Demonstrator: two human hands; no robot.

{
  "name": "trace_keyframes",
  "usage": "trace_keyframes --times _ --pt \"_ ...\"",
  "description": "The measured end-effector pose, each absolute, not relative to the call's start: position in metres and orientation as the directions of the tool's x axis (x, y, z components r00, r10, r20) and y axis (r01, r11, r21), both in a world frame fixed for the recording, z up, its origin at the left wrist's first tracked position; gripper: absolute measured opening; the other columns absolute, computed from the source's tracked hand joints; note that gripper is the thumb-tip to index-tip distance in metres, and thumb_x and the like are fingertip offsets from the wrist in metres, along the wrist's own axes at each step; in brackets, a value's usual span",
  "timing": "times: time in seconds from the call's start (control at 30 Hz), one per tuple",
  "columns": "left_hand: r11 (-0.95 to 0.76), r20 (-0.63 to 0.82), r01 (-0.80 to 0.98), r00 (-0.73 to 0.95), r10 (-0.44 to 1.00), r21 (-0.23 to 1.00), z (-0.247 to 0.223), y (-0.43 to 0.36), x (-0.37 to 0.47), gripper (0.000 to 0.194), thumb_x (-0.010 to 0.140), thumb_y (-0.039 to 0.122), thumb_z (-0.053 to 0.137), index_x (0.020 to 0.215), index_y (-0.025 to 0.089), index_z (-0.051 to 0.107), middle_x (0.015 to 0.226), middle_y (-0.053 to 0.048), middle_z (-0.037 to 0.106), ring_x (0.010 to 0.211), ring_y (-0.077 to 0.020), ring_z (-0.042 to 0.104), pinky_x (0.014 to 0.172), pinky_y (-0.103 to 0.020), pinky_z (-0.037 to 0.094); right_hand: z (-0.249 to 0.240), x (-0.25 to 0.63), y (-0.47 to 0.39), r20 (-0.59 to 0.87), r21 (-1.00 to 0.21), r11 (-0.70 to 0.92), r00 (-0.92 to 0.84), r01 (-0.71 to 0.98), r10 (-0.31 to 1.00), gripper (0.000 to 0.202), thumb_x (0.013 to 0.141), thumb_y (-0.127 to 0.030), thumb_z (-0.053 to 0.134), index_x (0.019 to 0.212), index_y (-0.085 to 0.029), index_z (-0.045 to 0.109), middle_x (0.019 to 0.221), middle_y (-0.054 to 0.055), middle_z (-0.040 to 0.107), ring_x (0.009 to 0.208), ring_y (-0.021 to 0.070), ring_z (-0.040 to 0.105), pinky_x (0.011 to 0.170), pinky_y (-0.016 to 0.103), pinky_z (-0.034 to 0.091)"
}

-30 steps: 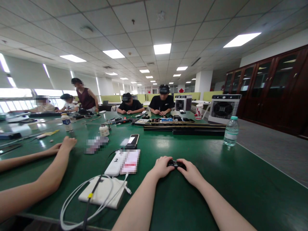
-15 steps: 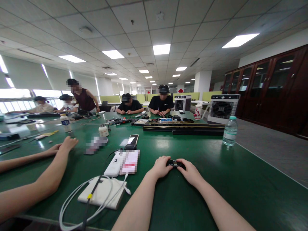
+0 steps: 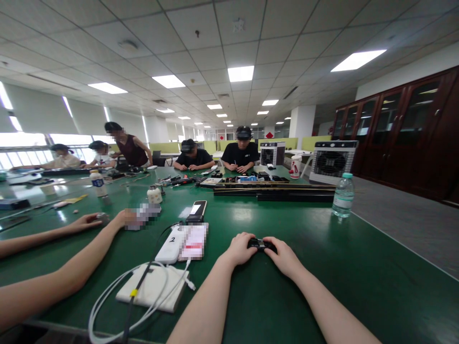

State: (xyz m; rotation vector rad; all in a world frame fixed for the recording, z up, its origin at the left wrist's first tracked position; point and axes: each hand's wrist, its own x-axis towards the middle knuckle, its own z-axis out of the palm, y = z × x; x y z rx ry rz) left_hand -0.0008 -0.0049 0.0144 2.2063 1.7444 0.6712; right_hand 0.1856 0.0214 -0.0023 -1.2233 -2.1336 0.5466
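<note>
A small black object with a lighter patch in its middle (image 3: pixel 260 244) lies between my hands, low over the green table (image 3: pixel 258 296). Its exact kind is too small to make out. My left hand (image 3: pixel 241 247) grips its left end, fingers curled around it. On the opposite end, my right hand (image 3: pixel 281 254) has its thumb and fingers closed. To the left of my hands are a pixelated phone-like item (image 3: pixel 194 241) and a white power bank marked 2 (image 3: pixel 169 246).
A white box (image 3: pixel 158 289) with a looped white cable lies near left. At far left, a neighbour's hand (image 3: pixel 126 218) touches a blurred item (image 3: pixel 144 215). A water bottle (image 3: pixel 343 196) stands by the right edge; long black bars (image 3: pixel 294 195) lie ahead.
The neighbour's nearer hand has moved right onto the blurred item, while the other now touches a small round object. A standing person in the back shifted right. My hands look unchanged.
</note>
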Motion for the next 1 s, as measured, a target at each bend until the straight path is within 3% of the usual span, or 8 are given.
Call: trace_keyframes --times 0.47,0.6,0.73,0.87,1.0 --pt "-0.25 0.195 0.843 0.176 0.965 0.476 0.0109 -0.0023 -0.002 0.043 0.08 0.029 0.059 0.122 0.021 0.058 0.122 -0.008 0.062 0.113 -0.0259 0.056 0.101 -0.037 0.042 -0.0034 0.1856 0.0217 0.339 -0.627 0.511 -0.384 0.588 0.859 0.037 0.076 -0.023 0.059 0.112 -0.021 0.063 0.118 0.008 0.066 0.111 0.0238 0.058 0.1 0.04 0.042" --pt "-0.243 0.208 0.826 0.155 0.966 0.509 0.0083 -0.001 -0.0028 0.051 0.077 0.027 0.062 0.127 0.02 0.054 0.127 -0.008 0.059 0.116 -0.0258 0.054 0.103 -0.037 0.041 -0.0021 0.1856 0.0209 0.351 -0.624 0.524 -0.39 0.58 0.851 0.036 0.074 -0.022 0.06 0.11 -0.021 0.065 0.116 0.007 0.066 0.11 0.024 0.059 0.1 0.04 0.042" --pt "-0.256 0.199 0.824 0.178 0.964 0.505 0.0092 -0.0016 -0.0031 0.042 0.078 0.026 0.06 0.12 0.021 0.059 0.122 -0.007 0.062 0.113 -0.0255 0.056 0.101 -0.036 0.042 0.0013 0.1854 0.0177 0.341 -0.619 0.522 -0.398 0.587 0.852 0.036 0.074 -0.021 0.06 0.109 -0.023 0.065 0.116 0.006 0.067 0.11 0.0236 0.059 0.1 0.039 0.042" --pt "-0.233 0.199 0.809 0.147 0.969 0.539 0.0117 -0.0032 -0.0021 0.048 0.079 0.029 0.06 0.126 0.018 0.055 0.124 -0.009 0.062 0.115 -0.0266 0.055 0.101 -0.036 0.042 0.0038 0.1848 0.0149 0.337 -0.614 0.517 -0.394 0.596 0.855 0.036 0.075 -0.021 0.061 0.111 -0.023 0.065 0.117 0.006 0.066 0.111 0.0234 0.058 0.1 0.039 0.042" --pt "-0.224 0.195 0.799 0.136 0.971 0.558 0.01 -0.0023 -0.0023 0.041 0.085 0.028 0.052 0.125 0.017 0.056 0.123 -0.01 0.062 0.115 -0.0254 0.055 0.102 -0.036 0.041 0.0048 0.1844 0.0141 0.32 -0.62 0.492 -0.377 0.611 0.87 0.039 0.076 -0.022 0.061 0.115 -0.021 0.063 0.12 0.007 0.065 0.113 0.024 0.057 0.101 0.038 0.041"
